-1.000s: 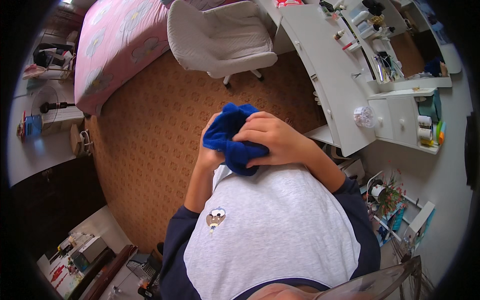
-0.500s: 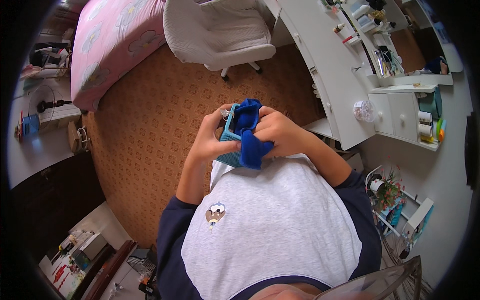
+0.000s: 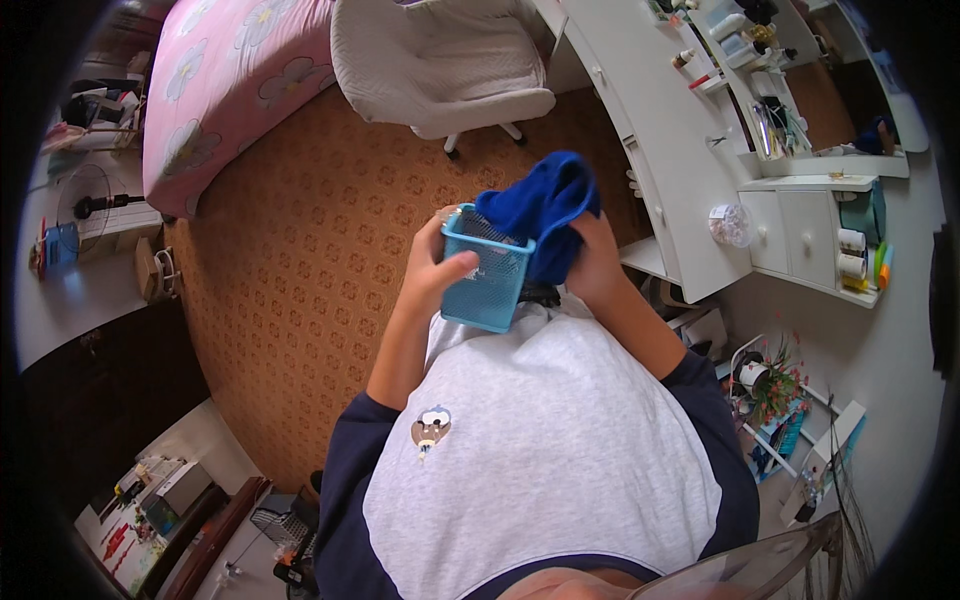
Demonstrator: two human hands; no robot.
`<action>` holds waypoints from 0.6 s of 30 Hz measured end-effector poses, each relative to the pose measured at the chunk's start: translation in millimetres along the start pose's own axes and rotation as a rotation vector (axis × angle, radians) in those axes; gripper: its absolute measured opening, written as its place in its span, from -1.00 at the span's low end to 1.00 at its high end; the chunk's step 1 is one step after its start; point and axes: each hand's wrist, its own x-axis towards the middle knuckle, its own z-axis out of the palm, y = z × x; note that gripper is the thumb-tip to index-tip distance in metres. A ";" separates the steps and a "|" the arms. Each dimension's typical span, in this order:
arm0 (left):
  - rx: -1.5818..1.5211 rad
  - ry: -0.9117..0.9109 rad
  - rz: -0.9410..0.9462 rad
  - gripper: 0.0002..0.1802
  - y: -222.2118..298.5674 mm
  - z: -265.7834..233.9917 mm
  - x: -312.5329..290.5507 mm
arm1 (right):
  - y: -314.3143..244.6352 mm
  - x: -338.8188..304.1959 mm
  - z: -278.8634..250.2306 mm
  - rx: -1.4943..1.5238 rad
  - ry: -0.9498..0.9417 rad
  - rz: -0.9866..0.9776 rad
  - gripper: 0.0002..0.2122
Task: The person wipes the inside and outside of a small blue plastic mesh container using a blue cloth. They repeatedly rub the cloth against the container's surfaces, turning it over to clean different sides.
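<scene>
A light blue mesh pen holder (image 3: pixel 485 285), square with an open top, is gripped by my left hand (image 3: pixel 440 262), whose thumb presses on the near side. My right hand (image 3: pixel 597 255) is closed on a dark blue cloth (image 3: pixel 545 205). The bunched cloth spreads over the holder's right rim and hangs down beside it. Both are held up in front of my torso, above the floor. The fingers of my right hand are partly hidden by the cloth.
A white dressing table (image 3: pixel 660 150) curves along the right, bearing a mirror, cosmetics and a clear round jar (image 3: pixel 728 225). Ahead stand a grey padded chair (image 3: pixel 440 70) and a bed with a pink cover (image 3: pixel 235 90). A fan (image 3: pixel 95 207) is at the left.
My right hand has moved right with the cloth, drawing much of it up and away from the holder. The holder now shows more of its near side, in my left hand.
</scene>
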 end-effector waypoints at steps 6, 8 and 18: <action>-0.005 0.229 -0.008 -0.27 -12.2 -7.6 -5.4 | 2.4 -18.9 -27.4 -0.488 -0.083 -0.010 -0.51; 0.002 0.296 -0.010 -0.26 -11.9 -0.9 -6.1 | -2.8 -26.2 -17.5 -0.838 -0.276 -0.050 -0.44; -0.098 -0.110 0.055 0.09 9.9 3.7 -4.6 | 14.9 -19.6 -24.5 -1.449 -0.182 -0.791 -0.46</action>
